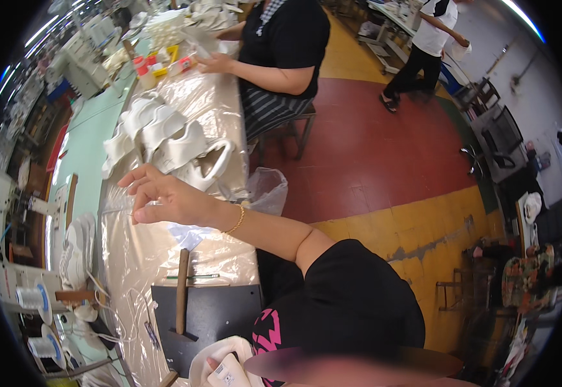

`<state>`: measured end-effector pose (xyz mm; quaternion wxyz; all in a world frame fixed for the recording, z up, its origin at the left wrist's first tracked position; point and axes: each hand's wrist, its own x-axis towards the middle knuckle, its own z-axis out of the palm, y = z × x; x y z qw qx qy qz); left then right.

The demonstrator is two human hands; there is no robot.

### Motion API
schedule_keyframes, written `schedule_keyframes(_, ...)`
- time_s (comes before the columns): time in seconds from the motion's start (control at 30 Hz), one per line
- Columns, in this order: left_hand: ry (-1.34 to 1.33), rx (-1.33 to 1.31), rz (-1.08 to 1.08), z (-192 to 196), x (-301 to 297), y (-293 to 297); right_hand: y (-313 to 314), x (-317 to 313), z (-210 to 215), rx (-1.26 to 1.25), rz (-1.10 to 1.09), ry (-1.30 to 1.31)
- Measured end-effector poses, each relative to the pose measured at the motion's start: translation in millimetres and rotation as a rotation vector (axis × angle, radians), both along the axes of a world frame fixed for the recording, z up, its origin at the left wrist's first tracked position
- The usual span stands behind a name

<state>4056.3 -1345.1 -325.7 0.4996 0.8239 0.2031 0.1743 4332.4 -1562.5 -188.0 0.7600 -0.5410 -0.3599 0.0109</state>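
My right hand (158,198) is raised over the table at the end of my outstretched arm, a gold bracelet on its wrist. Thumb and index finger come together in a pinch, the other fingers loosely bent; what is between them is too small to make out. At the lower edge, my left hand (213,364) holds a white shoe upper (239,345) close to my body, most of the hand hidden behind it. Beyond my right hand lie several white shoe uppers (168,132) in a pile. A wooden-handled hammer (182,290) rests on a black board (220,316).
A clear plastic bag (268,188) hangs at the table's right edge. A pencil (194,277) lies above the board. Thread spools (33,297) and white shoes (75,251) stand left. A seated co-worker (287,51) handles things farther up; another person (423,48) walks behind.
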Motion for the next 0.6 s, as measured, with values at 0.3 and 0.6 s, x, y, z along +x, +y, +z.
schedule_keyframes(0.3,-0.437,0.304,-0.253,-19.5,14.4,38.3,40.1,9.0,-29.7,0.065,0.258,0.263)
schedule_keyframes(0.6,-0.741,-0.358,-0.292,28.0,34.8,18.1,140.1,-45.0,-41.8,-0.118,0.673,0.215)
